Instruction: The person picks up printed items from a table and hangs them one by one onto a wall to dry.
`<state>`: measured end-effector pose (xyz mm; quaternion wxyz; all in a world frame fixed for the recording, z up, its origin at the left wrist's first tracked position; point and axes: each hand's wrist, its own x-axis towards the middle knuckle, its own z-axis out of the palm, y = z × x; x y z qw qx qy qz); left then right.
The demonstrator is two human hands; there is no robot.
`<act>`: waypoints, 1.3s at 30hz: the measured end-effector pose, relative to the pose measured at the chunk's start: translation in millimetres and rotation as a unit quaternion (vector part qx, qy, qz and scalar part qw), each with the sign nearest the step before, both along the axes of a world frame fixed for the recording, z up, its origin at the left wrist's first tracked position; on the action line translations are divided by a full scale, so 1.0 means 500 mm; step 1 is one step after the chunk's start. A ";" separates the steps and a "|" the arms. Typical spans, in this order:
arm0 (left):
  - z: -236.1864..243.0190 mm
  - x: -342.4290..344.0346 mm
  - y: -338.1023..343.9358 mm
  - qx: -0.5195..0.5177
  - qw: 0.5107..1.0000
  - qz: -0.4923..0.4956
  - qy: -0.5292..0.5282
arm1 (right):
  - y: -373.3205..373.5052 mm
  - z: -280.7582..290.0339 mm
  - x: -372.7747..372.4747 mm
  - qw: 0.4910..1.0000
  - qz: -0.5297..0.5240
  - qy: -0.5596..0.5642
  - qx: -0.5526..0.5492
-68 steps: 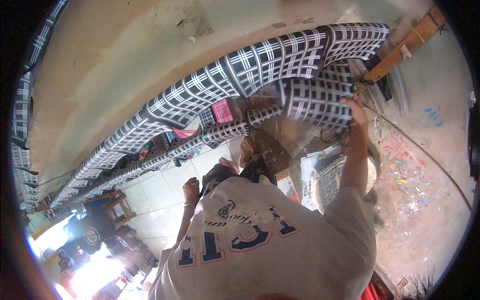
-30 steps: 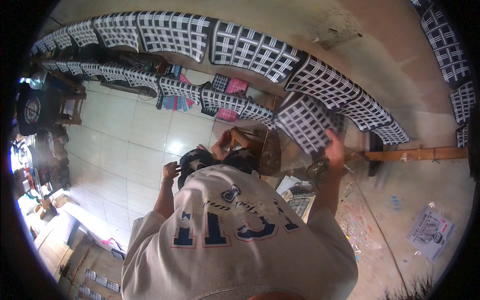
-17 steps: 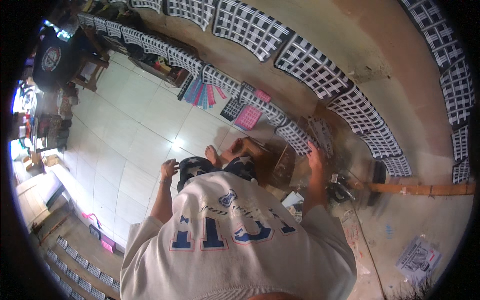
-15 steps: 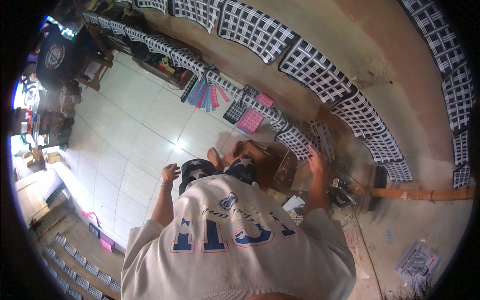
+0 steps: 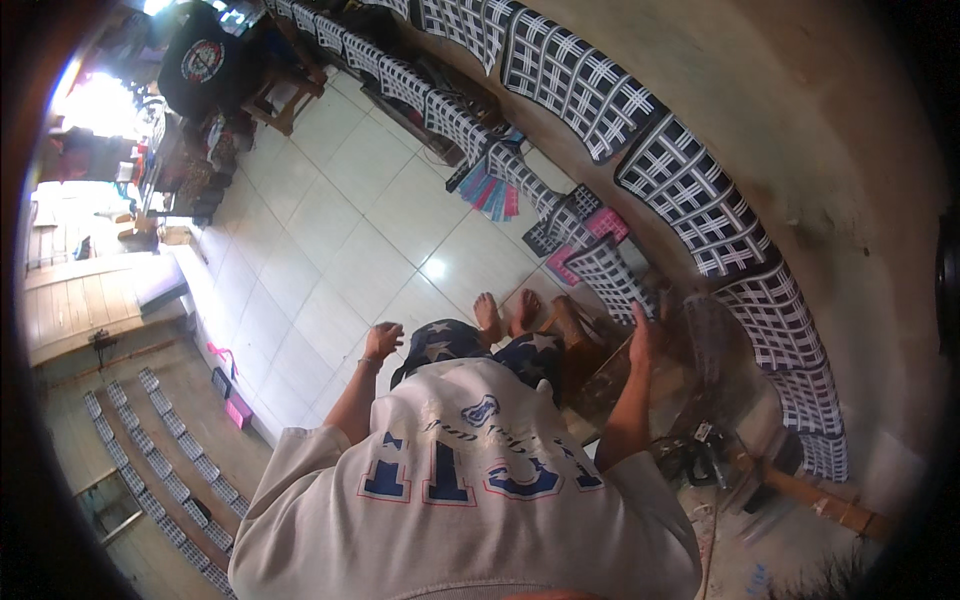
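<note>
Floor, sheet perhaps against right grip

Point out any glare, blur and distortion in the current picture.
In the head view, glare washes out the upper left and a bright spot reflects off the tiled floor; in the head view, the wooden beam at lower right looks smeared; in the head view, the row of checked cloths bows along the dark rim.

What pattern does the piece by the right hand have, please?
The piece has a black-and-white check, best seen in the head view.
</note>
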<state>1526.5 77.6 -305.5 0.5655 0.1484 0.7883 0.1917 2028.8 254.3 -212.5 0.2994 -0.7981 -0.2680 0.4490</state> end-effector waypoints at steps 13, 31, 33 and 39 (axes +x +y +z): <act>0.016 0.095 0.005 0.064 0.993 0.104 0.003 | 0.189 -0.109 -0.270 0.960 0.061 0.234 0.140; -0.065 -0.195 0.334 0.246 0.933 -0.250 0.077 | 0.147 -0.082 -0.421 0.947 -0.181 0.264 -0.014; -0.067 -0.214 0.350 0.167 0.975 -0.147 0.023 | 0.123 -0.088 -0.393 0.896 -0.187 0.403 -0.032; -0.136 -0.278 0.332 0.186 0.970 -0.135 0.076 | 0.181 0.002 -0.386 0.918 -0.148 0.361 -0.077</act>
